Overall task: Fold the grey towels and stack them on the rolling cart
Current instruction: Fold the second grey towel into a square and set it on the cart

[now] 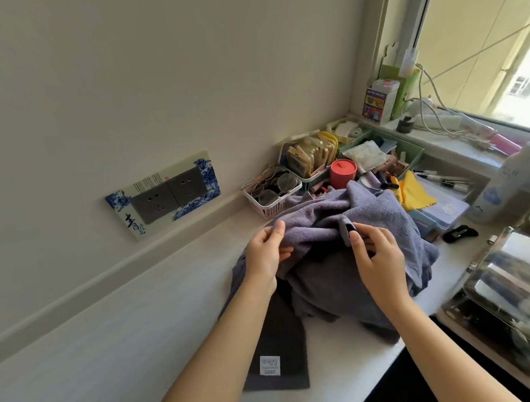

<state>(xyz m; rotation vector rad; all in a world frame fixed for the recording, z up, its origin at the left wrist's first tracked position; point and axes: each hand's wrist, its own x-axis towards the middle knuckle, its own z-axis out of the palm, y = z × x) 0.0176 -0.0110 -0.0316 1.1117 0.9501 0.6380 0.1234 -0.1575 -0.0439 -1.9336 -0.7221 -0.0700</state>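
Grey towels (348, 245) lie in a crumpled heap on the white counter (140, 319), centre of view, just beside a pink basket of spectacles (269, 194) at 11 o'clock of the heap. Left hand (266, 257) pinches a fold of the top towel's edge between thumb and forefinger, other fingers loosely curled. Right hand (375, 256) pinches a small bunched corner at the heap's crown. A darker towel with a white barcode label (270, 365) trails toward 7 o'clock under the left forearm. Terry cloth looks soft, limp, light, not slippery; best taken by two adjacent corners and shaken flat. Rolling cart not identifiable here.
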